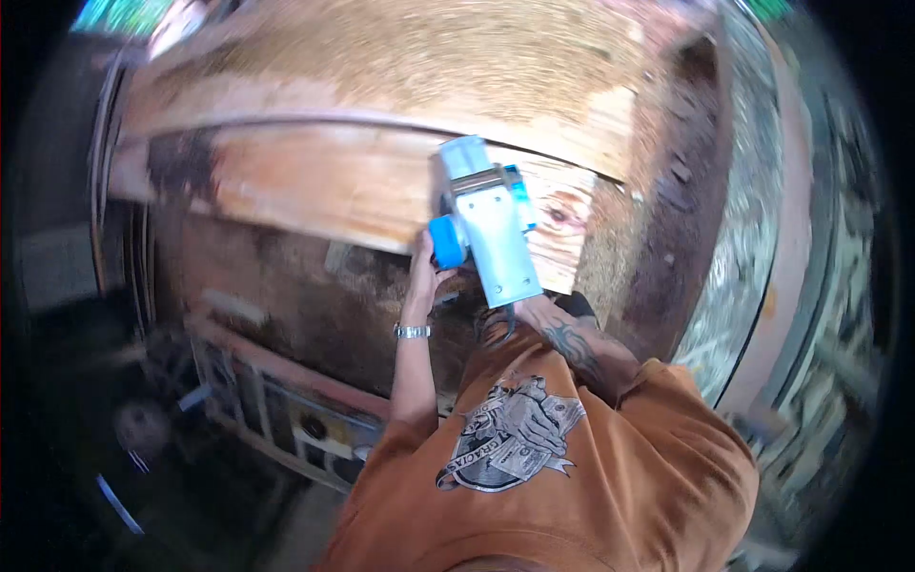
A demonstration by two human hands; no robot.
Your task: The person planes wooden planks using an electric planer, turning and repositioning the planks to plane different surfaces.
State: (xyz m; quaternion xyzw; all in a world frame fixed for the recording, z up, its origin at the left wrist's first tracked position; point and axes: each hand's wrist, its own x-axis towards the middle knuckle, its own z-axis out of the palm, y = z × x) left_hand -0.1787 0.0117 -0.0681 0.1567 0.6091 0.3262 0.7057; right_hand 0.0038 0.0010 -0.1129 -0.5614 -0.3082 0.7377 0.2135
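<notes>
An electric hand planer (498,238) is tilted so that its flat metal sole and cutter slot face me, above the wooden board (315,181). My left hand (426,265) is closed at its left side, against the round blue part (446,242); some fingers are hidden. My right hand (530,307) reaches under the rear end of the planer. The tool's body covers most of that hand, which appears to support it from behind. A short stretch of dark cord hangs by the right wrist.
Behind the board lies a wide panel (400,57) strewn with sawdust. Chips and debris fill a dark trough (677,181) on the right, beside a long metal-like surface (748,191). A frame with rails (276,367) stands at lower left. Stacked wood pieces (839,381) are at far right.
</notes>
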